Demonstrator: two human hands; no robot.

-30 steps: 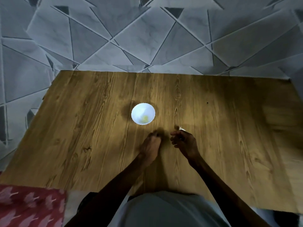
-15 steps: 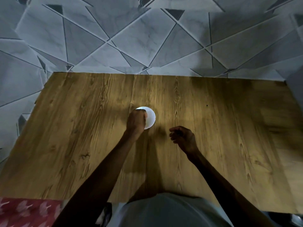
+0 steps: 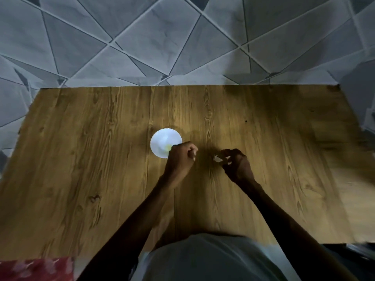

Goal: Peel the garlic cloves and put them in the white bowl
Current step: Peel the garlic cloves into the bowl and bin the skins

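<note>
Here, mid-frame, the left hand (image 3: pixel 181 157) was clenched beside the bowl (image 3: pixel 164 141), contents hidden; right hand (image 3: pixel 235 163) pinched a white garlic scrap (image 3: pixel 217 158); best pinch lightly, stripping skin clear of the bowl.

arms (image 3: pixel 129 226): bare (no sleeves) | torso (image 3: pixel 211 260): light grey garment

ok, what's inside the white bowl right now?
The white bowl shows one small yellowish piece, likely a peeled clove. The left hand covers the bowl's near-right edge, so anything there is hidden.
</note>
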